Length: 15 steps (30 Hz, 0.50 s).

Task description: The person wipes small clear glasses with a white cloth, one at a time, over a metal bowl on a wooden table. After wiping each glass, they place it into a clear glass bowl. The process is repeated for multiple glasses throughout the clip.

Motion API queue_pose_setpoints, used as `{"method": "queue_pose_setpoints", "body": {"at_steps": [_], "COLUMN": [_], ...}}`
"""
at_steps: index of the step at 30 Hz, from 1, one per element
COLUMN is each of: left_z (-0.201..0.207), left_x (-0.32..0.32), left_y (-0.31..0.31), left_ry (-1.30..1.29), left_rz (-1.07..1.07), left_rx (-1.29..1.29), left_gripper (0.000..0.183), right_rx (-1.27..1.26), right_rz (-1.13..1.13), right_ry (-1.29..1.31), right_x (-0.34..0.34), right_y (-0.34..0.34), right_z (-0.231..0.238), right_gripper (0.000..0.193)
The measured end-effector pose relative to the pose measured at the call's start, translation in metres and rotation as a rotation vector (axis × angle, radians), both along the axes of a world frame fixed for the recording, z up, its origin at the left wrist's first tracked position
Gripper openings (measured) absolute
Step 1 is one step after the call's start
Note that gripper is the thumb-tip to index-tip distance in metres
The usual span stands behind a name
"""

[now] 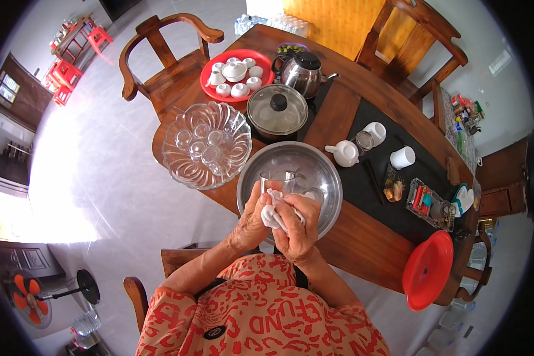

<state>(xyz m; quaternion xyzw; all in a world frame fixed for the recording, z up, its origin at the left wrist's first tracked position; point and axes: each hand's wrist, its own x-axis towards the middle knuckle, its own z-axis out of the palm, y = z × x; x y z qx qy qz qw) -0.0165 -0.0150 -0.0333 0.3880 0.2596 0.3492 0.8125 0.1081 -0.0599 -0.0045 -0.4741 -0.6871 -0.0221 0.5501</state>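
Over the near side of a steel basin (249, 160), my two hands are close together on a clear drinking glass (279, 180). My left hand (250, 224) wraps the glass from its left side. In my right hand (299, 228) a crumpled white cloth (272, 215) is pinched and pressed against the glass's near end. Another clear glass (314, 194) lies in the basin, partly hidden behind my right hand. To the left of the basin stands a scalloped glass bowl (175, 157) with several small glasses inside.
A red tray (210, 94) of white teaware, a steel kettle (305, 72) and a lidded pot (277, 110) stand beyond the basin. Rightward are a white teapot (345, 153), a white cup (403, 158), a clear tray (430, 204) and a red basin (427, 270). Wooden chairs surround the table.
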Motion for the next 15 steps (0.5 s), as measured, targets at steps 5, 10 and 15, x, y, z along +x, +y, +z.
{"method": "queue_pose_setpoints", "body": {"at_steps": [5, 10, 15], "left_z": [0.005, 0.018, 0.027], "left_x": [0.006, 0.004, 0.004], "left_y": [-0.006, -0.002, -0.005], "left_ry": [-0.1, -0.061, -0.094], "left_rz": [0.061, -0.023, -0.045], "left_rx": [-0.024, -0.039, 0.108], "left_gripper": [0.052, 0.051, 0.055], "right_rx": [-0.085, -0.477, -0.251], "right_rz": [-0.088, 0.052, -0.04], "right_ry": [0.255, 0.894, 0.404], "right_x": [0.004, 0.006, 0.002], "right_y": [0.009, 0.01, 0.01], "right_z": [0.006, 0.011, 0.009], "right_gripper": [0.031, 0.028, 0.031]}}
